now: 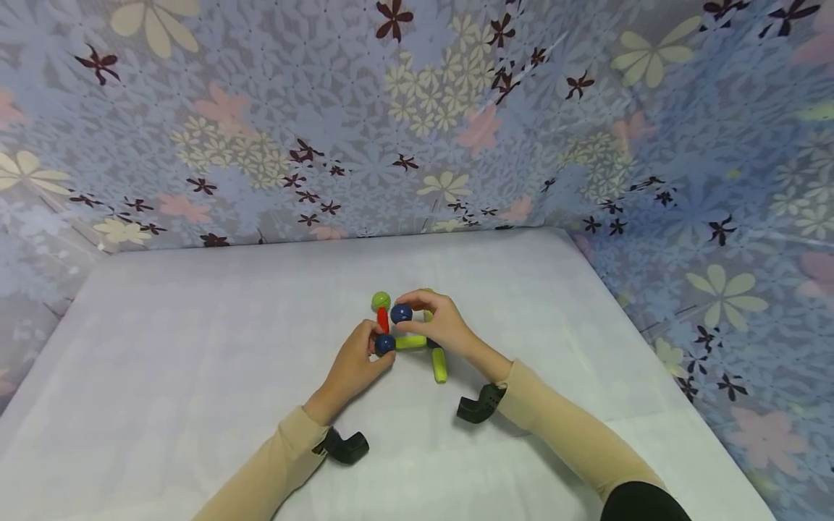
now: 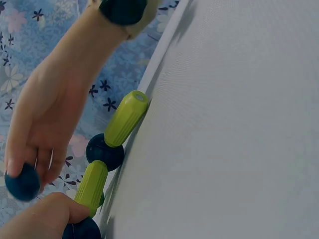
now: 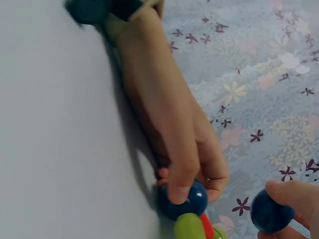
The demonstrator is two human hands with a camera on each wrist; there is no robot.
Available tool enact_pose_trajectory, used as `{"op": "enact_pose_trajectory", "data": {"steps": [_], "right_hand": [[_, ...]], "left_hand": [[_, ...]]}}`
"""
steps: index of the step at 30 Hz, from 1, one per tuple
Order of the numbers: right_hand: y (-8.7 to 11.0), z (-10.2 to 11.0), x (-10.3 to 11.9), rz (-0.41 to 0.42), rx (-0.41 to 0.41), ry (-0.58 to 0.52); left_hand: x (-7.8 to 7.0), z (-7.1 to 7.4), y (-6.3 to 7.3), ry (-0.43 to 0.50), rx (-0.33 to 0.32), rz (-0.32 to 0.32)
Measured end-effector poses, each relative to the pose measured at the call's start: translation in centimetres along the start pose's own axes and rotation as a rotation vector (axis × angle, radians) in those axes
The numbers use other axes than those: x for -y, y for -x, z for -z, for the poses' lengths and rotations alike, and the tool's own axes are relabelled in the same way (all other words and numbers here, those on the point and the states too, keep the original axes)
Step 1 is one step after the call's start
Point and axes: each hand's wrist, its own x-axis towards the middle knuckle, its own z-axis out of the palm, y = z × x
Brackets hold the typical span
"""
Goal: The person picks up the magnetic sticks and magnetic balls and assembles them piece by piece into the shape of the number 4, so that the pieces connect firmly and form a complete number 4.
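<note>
My left hand [image 1: 355,365] holds a dark blue ball [image 1: 385,344] between thumb and fingers. From this ball a red rod [image 1: 382,320] runs to a light green ball [image 1: 381,300], and a lime green rod [image 1: 411,341] runs rightward to another blue ball [image 2: 104,152], partly hidden under my right hand in the head view. A second lime rod [image 1: 439,365] sticks out toward me from it. Just above the joined pieces, my right hand [image 1: 449,325] pinches a loose blue ball [image 1: 401,312] by thumb and fingertips; the right wrist view shows this ball [image 3: 272,211] apart from the rods.
Another lime rod [image 1: 428,316] shows partly behind the right hand's fingers. A white cloth [image 1: 215,362] covers the table, and flowered fabric [image 1: 365,130] hangs behind it and to the right. Each wrist carries a black camera mount [image 1: 480,405].
</note>
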Motion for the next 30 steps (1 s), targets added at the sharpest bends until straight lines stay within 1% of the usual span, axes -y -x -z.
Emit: {"op": "enact_pose_trajectory", "data": {"steps": [3, 6, 12, 17, 20, 23, 26, 30], "right_hand": [[1.2, 0.2, -0.2, 0.032, -0.008, 0.007], [2.3, 0.4, -0.2, 0.045, -0.024, 0.011], [4.9, 0.7, -0.1, 0.033, -0.043, -0.018], [7.9, 0.7, -0.3, 0.038, -0.088, -0.025], [9.8, 0.6, -0.3, 0.024, -0.097, -0.036], [11.4, 0.5, -0.3, -0.017, -0.094, -0.053], [12.4, 0.2, -0.5, -0.049, -0.097, -0.060], [13.1, -0.1, -0.8, -0.078, -0.113, -0.074]], "left_hand": [[0.0, 0.0, 0.2, 0.001, -0.007, 0.006], [0.1, -0.1, 0.2, -0.008, -0.008, 0.003], [0.0, 0.0, 0.1, 0.000, -0.013, 0.003], [-0.2, -0.1, 0.2, 0.004, 0.002, 0.019], [-0.3, -0.2, 0.3, 0.000, 0.009, 0.027], [-0.3, -0.1, 0.3, 0.004, 0.010, 0.031], [-0.2, -0.1, 0.3, 0.011, 0.007, 0.030], [-0.2, 0.0, 0.2, 0.019, 0.004, 0.025]]}}
